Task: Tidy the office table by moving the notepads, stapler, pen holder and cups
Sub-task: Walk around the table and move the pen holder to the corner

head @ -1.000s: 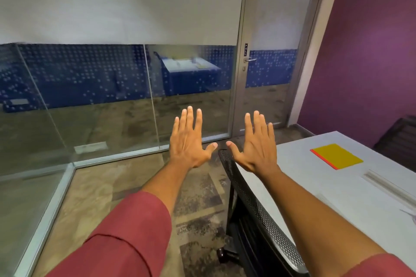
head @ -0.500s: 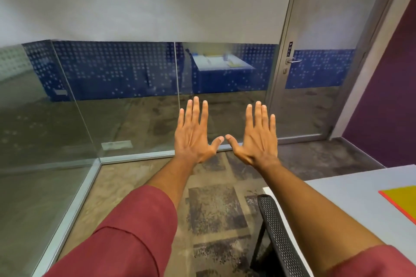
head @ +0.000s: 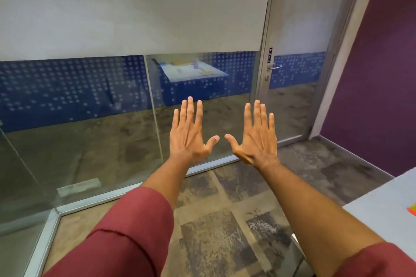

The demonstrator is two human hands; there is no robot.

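i held my left hand (head: 188, 136) and right hand (head: 256, 139) out at centre frame, fingers spread and released, grasping nothing. only a corner of the surface (head: 380, 211) and a notepad (head: 412, 209) showed at lower right; tidying looked unstarted.

You can read one word, "PULL", lettered vertically on a small black plate (head: 270, 54) above the glass door's handle.
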